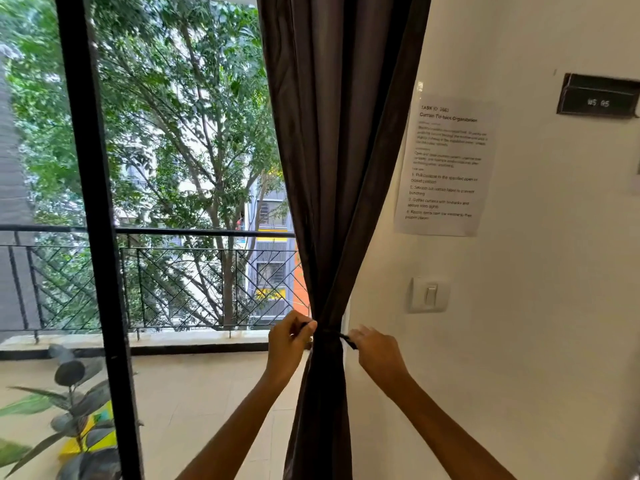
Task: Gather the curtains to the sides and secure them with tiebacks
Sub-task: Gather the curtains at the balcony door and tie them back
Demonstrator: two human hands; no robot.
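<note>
Hands (332, 344) pinching tieback (332, 332) around curtain (339, 168)

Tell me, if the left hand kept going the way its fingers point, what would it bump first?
Probably the curtain. The left hand pinches one end of the tieback, and its fingers point right, straight at the bunched cloth, which they already seem to touch.
</note>
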